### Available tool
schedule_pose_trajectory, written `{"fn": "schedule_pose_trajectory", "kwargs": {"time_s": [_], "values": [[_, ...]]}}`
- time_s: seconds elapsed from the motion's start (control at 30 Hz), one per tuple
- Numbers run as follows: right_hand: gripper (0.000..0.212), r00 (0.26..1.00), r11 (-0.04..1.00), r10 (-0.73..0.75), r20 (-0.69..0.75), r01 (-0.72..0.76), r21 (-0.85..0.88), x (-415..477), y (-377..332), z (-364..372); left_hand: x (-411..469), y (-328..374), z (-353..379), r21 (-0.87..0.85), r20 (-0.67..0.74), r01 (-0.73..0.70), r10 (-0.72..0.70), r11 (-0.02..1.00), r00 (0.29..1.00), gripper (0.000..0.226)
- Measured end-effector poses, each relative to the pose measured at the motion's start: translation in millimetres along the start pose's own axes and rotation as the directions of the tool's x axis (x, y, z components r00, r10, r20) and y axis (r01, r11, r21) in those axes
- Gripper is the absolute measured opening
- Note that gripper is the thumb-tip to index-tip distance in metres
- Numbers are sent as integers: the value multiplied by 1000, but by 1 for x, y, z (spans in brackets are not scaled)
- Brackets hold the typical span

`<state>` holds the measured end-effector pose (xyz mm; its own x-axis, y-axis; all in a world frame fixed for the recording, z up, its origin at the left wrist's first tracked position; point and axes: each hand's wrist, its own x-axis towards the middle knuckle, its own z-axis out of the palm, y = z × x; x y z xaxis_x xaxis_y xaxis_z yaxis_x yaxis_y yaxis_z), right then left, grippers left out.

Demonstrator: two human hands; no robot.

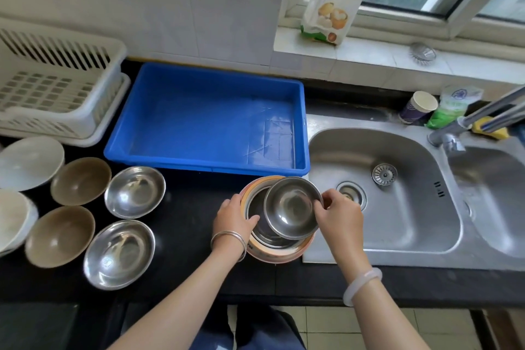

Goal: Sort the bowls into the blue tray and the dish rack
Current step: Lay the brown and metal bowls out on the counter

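Just in front of the blue tray (204,165), at its right end, the right grip (339,217) pinches the rim of a small steel bowl (292,207) tilted over an orange-rimmed stack (284,254) on the counter (184,239). The left grip (235,220) curls round that stack's left rim. The dish rack (56,94) stands left of the tray.

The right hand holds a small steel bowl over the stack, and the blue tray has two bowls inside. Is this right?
No. The head view shows no bowls in the blue tray; the right hand does hold the small steel bowl over the stack.
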<state>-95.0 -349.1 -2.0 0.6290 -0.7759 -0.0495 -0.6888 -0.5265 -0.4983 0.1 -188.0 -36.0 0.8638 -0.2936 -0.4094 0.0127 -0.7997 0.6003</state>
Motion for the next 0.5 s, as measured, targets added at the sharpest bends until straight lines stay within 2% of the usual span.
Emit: {"fn": "schedule_pose_trajectory", "kwargs": {"time_s": [0.3,0.5], "values": [[16,998,993,53,19,-55,105,-2,7,-5,2,12,1,94,-6,18,-17,995,1000,31],[14,997,984,77,30,-81,158,2,11,-11,-1,15,-10,123,-2,-76,76,989,997,16]]}}
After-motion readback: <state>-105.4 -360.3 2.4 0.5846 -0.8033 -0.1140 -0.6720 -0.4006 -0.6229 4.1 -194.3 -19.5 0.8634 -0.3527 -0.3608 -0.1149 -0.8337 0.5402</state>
